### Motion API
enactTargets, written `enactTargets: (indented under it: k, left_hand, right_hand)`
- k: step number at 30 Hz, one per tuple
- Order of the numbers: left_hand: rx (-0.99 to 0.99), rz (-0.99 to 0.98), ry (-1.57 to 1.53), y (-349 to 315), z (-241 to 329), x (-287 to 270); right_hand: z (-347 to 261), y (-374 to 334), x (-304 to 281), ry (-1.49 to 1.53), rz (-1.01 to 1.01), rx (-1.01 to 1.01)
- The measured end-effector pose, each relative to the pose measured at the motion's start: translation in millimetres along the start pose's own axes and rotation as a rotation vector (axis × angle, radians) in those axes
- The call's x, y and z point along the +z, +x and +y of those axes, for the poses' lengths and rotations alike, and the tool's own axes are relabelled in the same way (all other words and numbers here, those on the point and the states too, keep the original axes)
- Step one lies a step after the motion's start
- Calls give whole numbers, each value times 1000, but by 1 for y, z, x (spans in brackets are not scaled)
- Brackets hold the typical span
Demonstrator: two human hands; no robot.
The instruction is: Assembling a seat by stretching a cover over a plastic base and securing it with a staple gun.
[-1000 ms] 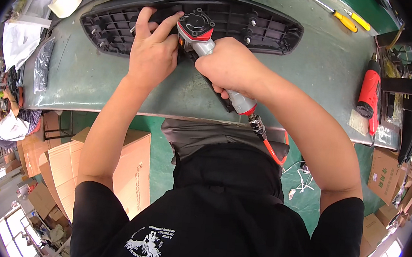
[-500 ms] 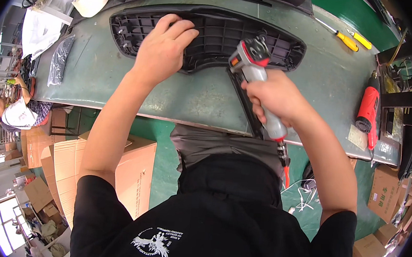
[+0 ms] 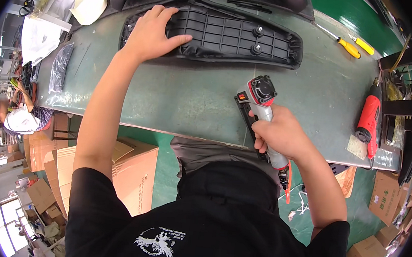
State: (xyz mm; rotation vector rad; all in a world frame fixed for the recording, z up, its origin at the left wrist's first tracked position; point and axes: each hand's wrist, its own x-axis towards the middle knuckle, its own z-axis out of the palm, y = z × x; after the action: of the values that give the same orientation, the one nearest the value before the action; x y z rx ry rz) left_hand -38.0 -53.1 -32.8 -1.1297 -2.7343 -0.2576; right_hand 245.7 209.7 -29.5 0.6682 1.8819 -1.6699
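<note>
A long black seat [image 3: 224,33], probably for a motorcycle, lies underside up on the table, showing a ribbed plastic base with its dark cover wrapped round the rim. My left hand [image 3: 151,34] grips its left part, thumb on the ribs and fingers toward the far edge. Two bolt-like posts with rubber feet [image 3: 256,48] stand up from the right half. In my right hand [image 3: 282,133] is a grey and red air staple gun [image 3: 262,99], held by its handle over the table's near edge, apart from the seat. An orange-red air hose [image 3: 287,190] hangs from its lower end.
On the green-topped table [image 3: 184,97] lie a yellow-handled screwdriver [image 3: 349,47], a yellow cutter [image 3: 364,45], a red heat gun [image 3: 369,116] and a clear plastic bag [image 3: 60,69]. Cardboard boxes [image 3: 133,176] stand below at left. A person [image 3: 21,115] sits farther left.
The seat has turned and tilted under my left hand, so its two posts now face up on the right. My right hand has drawn the staple gun back toward me, away from the seat.
</note>
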Motion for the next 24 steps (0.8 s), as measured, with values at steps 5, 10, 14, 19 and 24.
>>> enactTargets:
  k: [5, 10, 14, 19, 24]
  left_hand:
    - [455, 477, 198, -40, 8, -20]
    - [228, 15, -336, 3, 14, -51]
    - [167, -306, -58, 9, 33, -62]
    - [152, -191, 173, -25, 75, -61]
    - [352, 156, -97, -45, 65, -36]
  right_hand:
    - [-1, -2, -3, -5, -6, -22]
    - [-5, -8, 6, -4, 40, -48]
    - [-4, -14, 12, -41, 56, -52]
    - [-4, -27, 3, 37, 8, -96]
    - [-14, -19, 13, -12, -42, -65]
